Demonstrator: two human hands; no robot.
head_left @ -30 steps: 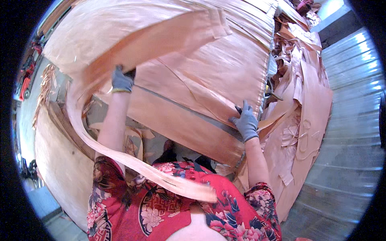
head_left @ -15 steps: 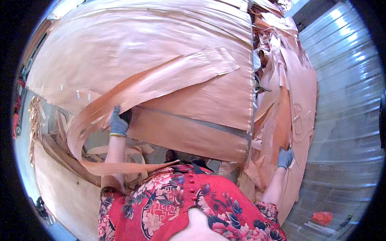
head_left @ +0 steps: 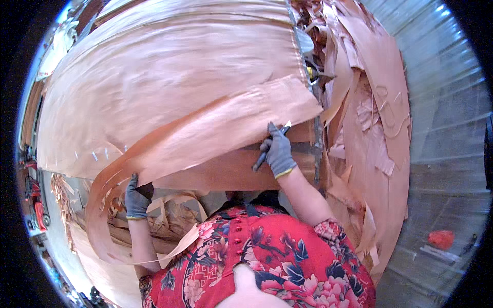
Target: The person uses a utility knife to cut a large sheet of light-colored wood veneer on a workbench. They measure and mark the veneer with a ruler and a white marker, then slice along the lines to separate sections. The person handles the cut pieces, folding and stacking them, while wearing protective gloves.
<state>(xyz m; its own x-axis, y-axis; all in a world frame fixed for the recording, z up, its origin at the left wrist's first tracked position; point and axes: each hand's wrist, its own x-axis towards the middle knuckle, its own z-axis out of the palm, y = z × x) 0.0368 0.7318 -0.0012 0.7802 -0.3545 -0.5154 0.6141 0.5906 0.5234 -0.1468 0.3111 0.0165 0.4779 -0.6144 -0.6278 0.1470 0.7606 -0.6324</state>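
Note:
A long strip of wood veneer [head_left: 226,123] lies across the stacked veneer sheets [head_left: 179,66] and curls round on the left toward my body. At its near edge my left hand [head_left: 138,199], in a grey glove, is closed on the strip with the thumb on top. My right hand [head_left: 280,150], gloved too, grips a knife [head_left: 260,161] with a dark handle and a small bright blade tip. It is just beside the strip's near edge, toward its right end. Between my arms, another brown sheet [head_left: 226,172] shows under the strip.
Veneer offcuts [head_left: 370,113] heap up along the right side of the stack. More scraps [head_left: 174,215] lie below, by my left arm. A ribbed translucent sheet surface [head_left: 436,128] runs down the far right, with a red bundle [head_left: 440,239] near its lower part.
My right hand has come from the offcuts on the right to the strip, with the knife in it. My left hand still holds the strip, whose right end sits lower in the view.

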